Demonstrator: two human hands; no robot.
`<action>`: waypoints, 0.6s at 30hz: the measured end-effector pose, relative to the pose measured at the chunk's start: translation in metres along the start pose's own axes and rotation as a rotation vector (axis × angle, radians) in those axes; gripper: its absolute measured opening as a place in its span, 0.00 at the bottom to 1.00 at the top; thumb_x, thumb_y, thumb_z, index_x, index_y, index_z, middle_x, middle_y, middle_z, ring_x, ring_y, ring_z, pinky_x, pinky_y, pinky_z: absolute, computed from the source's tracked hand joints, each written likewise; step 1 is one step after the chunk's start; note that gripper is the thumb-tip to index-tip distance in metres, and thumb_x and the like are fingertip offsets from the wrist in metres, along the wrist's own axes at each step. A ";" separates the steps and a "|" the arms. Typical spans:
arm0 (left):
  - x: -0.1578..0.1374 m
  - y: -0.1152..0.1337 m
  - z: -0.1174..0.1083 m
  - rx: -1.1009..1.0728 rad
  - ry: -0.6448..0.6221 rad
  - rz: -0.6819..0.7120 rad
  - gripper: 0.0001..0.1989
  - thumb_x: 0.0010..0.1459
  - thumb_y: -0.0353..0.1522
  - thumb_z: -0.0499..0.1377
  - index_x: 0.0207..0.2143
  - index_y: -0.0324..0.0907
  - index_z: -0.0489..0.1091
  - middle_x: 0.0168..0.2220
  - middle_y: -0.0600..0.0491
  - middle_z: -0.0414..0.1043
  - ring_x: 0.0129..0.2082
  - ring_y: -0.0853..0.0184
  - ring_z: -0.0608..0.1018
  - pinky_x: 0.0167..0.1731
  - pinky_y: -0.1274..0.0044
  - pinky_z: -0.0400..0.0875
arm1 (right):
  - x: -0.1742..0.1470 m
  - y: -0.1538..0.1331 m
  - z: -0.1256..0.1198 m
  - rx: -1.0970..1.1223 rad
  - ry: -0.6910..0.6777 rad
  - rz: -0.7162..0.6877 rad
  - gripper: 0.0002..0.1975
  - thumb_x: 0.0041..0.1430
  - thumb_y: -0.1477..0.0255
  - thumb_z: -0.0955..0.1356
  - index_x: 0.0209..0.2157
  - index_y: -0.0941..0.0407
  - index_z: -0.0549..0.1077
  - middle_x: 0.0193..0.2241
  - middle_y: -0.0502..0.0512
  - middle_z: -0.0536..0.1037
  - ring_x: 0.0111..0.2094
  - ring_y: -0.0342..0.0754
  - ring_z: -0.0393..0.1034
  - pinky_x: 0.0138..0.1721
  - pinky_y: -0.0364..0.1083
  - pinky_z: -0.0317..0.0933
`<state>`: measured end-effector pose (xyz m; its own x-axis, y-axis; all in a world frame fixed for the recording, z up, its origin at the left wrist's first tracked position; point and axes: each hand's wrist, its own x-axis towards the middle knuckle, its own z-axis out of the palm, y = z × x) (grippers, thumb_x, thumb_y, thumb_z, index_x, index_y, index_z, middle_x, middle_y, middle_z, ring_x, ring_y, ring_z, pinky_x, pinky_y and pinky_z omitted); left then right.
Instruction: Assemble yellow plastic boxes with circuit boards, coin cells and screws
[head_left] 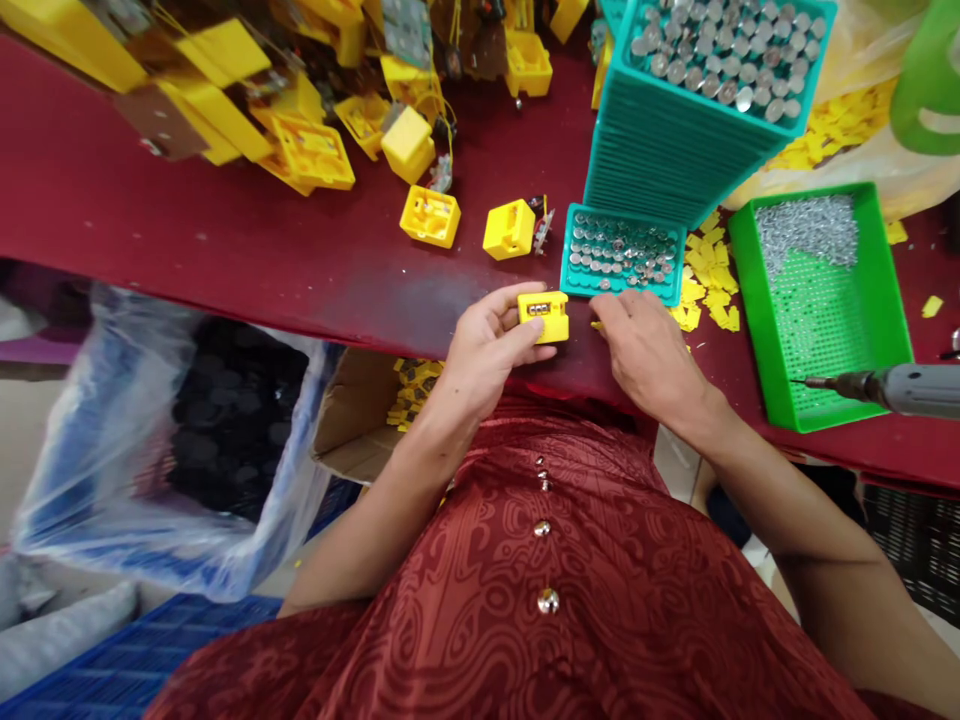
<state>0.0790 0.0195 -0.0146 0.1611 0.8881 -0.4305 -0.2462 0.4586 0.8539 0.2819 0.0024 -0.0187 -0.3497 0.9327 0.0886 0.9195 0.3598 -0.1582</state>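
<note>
At the near edge of the tabletop [285, 265], in the grip of the left hand [487, 342], a small yellow box [553, 327]. Shiny round cells [538, 309] already inside; seemingly no cover on yet. Just to the right, by the near side of the teal tray [574, 287], the right hand [649, 350], bent low near a yellow bit [598, 325]; cannot tell if holding it. Far left, more open yellow boxes [319, 152], maybe still to do.

Cut off at right edge: grey cylindrical power screwdriver [926, 390]. Mostly hidden by bare right hand [646, 345]: small yellow piece [597, 325]. Blurred, upper left: yellow plastic housings [223, 54].
</note>
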 end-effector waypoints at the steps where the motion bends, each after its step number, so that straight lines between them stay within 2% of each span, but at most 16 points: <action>1: 0.000 -0.001 -0.001 0.010 -0.006 0.004 0.22 0.52 0.32 0.71 0.51 0.41 0.78 0.47 0.48 0.84 0.44 0.63 0.86 0.36 0.77 0.85 | 0.001 0.002 -0.001 0.018 -0.009 -0.019 0.18 0.69 0.82 0.57 0.43 0.58 0.77 0.38 0.63 0.76 0.39 0.55 0.64 0.42 0.52 0.58; 5: -0.002 -0.002 -0.002 0.036 -0.023 0.013 0.23 0.55 0.33 0.70 0.54 0.41 0.77 0.49 0.46 0.83 0.46 0.62 0.86 0.37 0.76 0.86 | 0.003 0.017 -0.006 0.181 0.052 -0.015 0.13 0.72 0.75 0.62 0.40 0.55 0.79 0.37 0.58 0.79 0.40 0.53 0.69 0.47 0.53 0.62; 9: -0.001 -0.003 0.001 0.022 -0.027 0.007 0.23 0.55 0.32 0.70 0.54 0.40 0.76 0.50 0.47 0.83 0.45 0.64 0.86 0.36 0.78 0.84 | 0.000 0.026 -0.019 0.290 0.197 0.110 0.10 0.71 0.67 0.69 0.37 0.52 0.82 0.35 0.57 0.81 0.41 0.55 0.72 0.48 0.54 0.64; 14: 0.003 -0.007 0.009 0.050 -0.089 0.034 0.24 0.56 0.33 0.71 0.55 0.40 0.73 0.50 0.46 0.84 0.44 0.64 0.86 0.40 0.77 0.84 | -0.006 0.016 -0.032 0.648 0.293 0.293 0.07 0.66 0.69 0.72 0.36 0.53 0.83 0.34 0.53 0.84 0.35 0.48 0.76 0.42 0.49 0.71; 18: 0.002 -0.010 0.015 0.063 -0.124 0.033 0.26 0.58 0.33 0.71 0.57 0.39 0.71 0.51 0.44 0.84 0.45 0.64 0.86 0.42 0.76 0.84 | -0.002 0.004 -0.030 0.947 0.300 0.339 0.05 0.63 0.70 0.72 0.36 0.54 0.83 0.34 0.51 0.84 0.31 0.44 0.76 0.37 0.46 0.73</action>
<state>0.0957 0.0163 -0.0197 0.2717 0.8902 -0.3657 -0.1939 0.4229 0.8852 0.2913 0.0013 0.0097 0.0777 0.9903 0.1151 0.3998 0.0748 -0.9136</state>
